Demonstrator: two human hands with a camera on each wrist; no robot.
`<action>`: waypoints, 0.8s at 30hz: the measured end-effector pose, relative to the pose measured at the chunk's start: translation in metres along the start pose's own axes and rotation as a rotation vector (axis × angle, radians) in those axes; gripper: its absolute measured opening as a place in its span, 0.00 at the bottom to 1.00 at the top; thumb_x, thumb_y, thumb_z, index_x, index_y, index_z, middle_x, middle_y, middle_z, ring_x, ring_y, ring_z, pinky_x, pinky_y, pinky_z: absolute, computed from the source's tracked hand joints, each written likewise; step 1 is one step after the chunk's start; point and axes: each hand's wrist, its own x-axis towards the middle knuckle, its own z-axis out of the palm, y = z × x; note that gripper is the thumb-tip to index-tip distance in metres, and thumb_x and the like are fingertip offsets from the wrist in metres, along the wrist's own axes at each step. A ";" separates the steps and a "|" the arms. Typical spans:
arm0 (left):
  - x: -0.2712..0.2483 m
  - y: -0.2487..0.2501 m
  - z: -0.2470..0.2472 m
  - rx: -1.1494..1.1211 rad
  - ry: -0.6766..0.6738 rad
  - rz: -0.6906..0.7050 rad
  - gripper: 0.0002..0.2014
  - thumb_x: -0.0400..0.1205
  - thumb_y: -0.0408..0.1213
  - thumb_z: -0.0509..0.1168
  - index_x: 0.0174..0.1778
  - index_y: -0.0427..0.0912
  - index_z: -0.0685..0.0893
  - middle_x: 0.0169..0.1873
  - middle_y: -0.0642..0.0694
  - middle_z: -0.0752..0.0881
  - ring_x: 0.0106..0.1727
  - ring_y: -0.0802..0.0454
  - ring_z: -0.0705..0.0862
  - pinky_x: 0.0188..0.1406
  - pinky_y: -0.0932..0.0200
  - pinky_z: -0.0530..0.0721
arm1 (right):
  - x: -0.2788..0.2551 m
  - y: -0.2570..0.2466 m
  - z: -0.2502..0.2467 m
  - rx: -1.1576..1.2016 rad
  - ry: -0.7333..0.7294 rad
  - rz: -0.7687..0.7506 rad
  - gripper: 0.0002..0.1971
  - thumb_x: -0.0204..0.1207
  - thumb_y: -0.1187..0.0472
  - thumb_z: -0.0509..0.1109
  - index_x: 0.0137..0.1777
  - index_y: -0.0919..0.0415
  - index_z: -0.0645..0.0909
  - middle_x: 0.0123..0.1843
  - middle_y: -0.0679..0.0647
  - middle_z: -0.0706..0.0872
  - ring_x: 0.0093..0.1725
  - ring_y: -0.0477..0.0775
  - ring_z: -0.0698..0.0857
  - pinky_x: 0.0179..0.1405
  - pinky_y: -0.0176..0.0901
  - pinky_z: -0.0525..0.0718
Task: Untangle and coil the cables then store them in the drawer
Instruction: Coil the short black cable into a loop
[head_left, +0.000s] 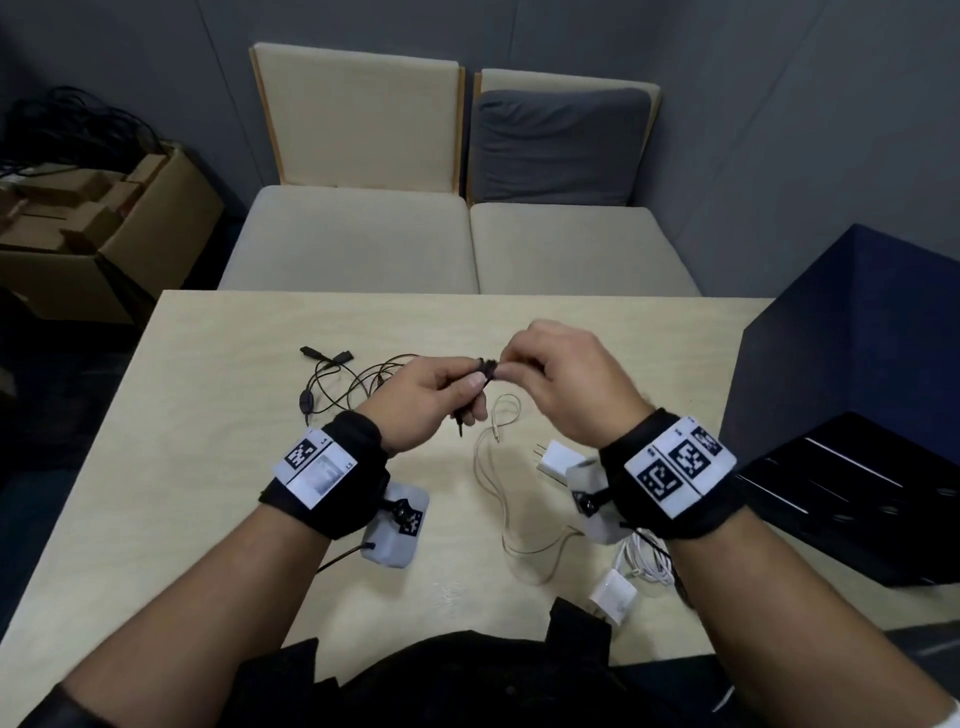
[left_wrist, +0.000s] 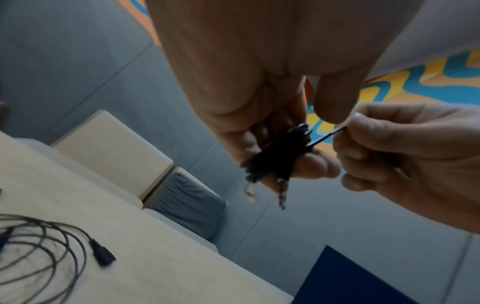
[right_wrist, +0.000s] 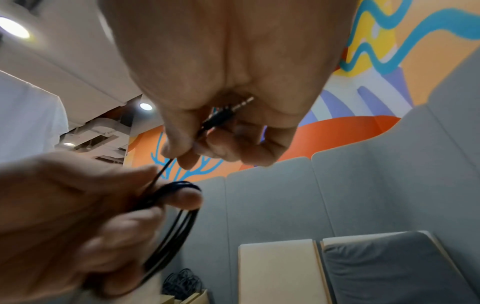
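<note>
Above the middle of the table, my left hand (head_left: 457, 389) grips a small coil of thin black audio cable (head_left: 485, 370). In the left wrist view the coil (left_wrist: 280, 152) lies across my fingers with two jack plugs hanging below it. My right hand (head_left: 519, 366) pinches the coil's free end, and in the right wrist view that end's jack plug (right_wrist: 228, 112) sticks out between its fingers. A short taut length of cable runs between the two hands. A loose black cable (head_left: 332, 384) and a thin beige cable (head_left: 493, 467) lie on the table (head_left: 208, 467).
Two white chargers (head_left: 558, 460) (head_left: 613, 595) and a white cable (head_left: 644, 558) lie under my right wrist. A black drawer unit (head_left: 857, 499) stands at the table's right edge beside a dark blue box (head_left: 857, 332). Cushioned seats (head_left: 363, 234) are behind the table.
</note>
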 end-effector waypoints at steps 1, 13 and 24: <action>0.000 0.001 0.003 -0.015 -0.036 0.007 0.10 0.85 0.36 0.58 0.47 0.39 0.84 0.29 0.50 0.83 0.32 0.54 0.78 0.41 0.60 0.78 | 0.003 0.002 -0.003 0.002 0.012 0.005 0.06 0.77 0.58 0.72 0.41 0.60 0.84 0.37 0.47 0.78 0.38 0.45 0.75 0.39 0.35 0.71; -0.003 0.008 0.008 -0.504 -0.020 -0.056 0.10 0.83 0.37 0.56 0.42 0.34 0.77 0.21 0.51 0.70 0.23 0.55 0.64 0.29 0.64 0.76 | 0.008 0.019 0.010 0.011 0.056 0.133 0.05 0.79 0.55 0.70 0.46 0.52 0.87 0.42 0.46 0.73 0.47 0.47 0.70 0.52 0.45 0.63; 0.006 0.005 0.017 -0.355 0.237 -0.028 0.15 0.88 0.30 0.50 0.38 0.37 0.76 0.21 0.53 0.73 0.21 0.61 0.66 0.24 0.67 0.73 | 0.009 0.004 0.030 0.991 0.123 0.440 0.13 0.84 0.71 0.59 0.38 0.65 0.77 0.37 0.59 0.83 0.32 0.52 0.84 0.38 0.47 0.88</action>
